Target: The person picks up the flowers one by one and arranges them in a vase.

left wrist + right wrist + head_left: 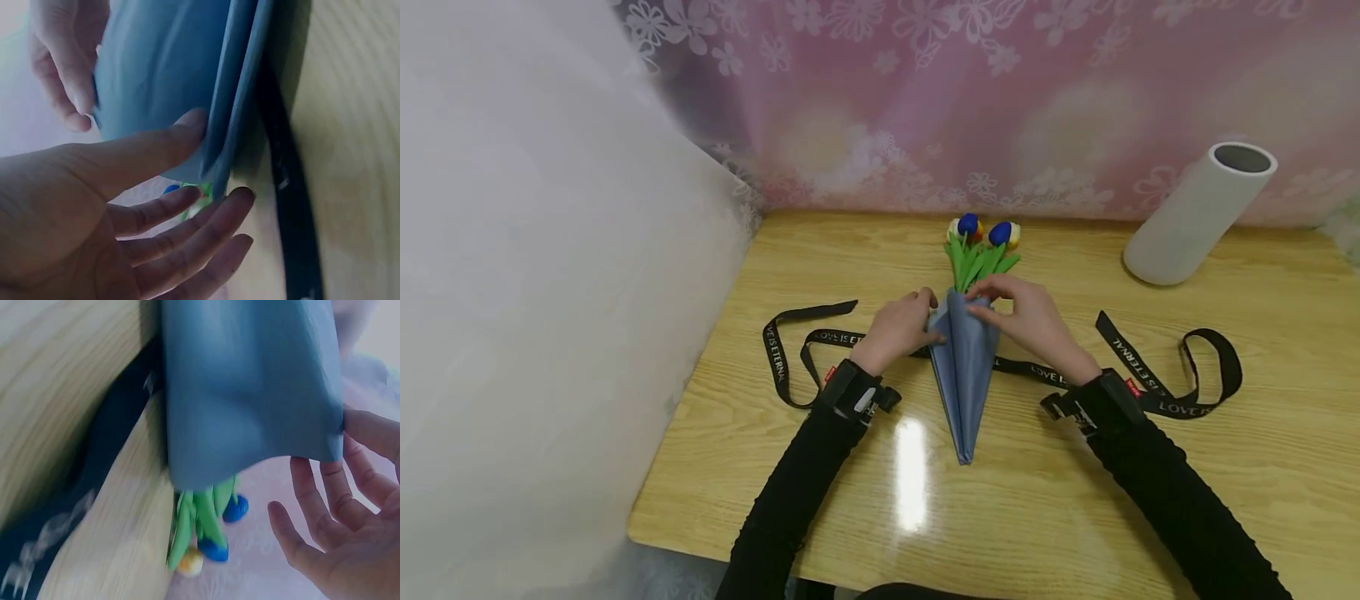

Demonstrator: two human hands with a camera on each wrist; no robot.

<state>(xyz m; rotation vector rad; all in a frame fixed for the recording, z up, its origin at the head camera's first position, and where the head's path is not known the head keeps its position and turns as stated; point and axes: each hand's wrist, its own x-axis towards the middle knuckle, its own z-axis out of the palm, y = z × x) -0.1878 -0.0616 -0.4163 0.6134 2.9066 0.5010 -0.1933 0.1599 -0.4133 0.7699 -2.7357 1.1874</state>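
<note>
On the table (1000, 517), the bouquet (970, 358) lies across the ribbon (1030, 368), left of the vase (1195, 218).

At the far right of the tabletop (1037, 533) I can see a white cylindrical vase (1195, 221), its round mouth dark inside and its body slanting rightward in my head view. The tabletop is pale wood with visible grain, and a bright glare streak (912, 475) lies on its near part. Along the far edge I have a pink, hazy backdrop (1045, 108) printed with white flower outlines. A plain white sheet (550, 250) fills my left side, and a greyish patterned surface (673, 575) shows below the near left edge.
</note>
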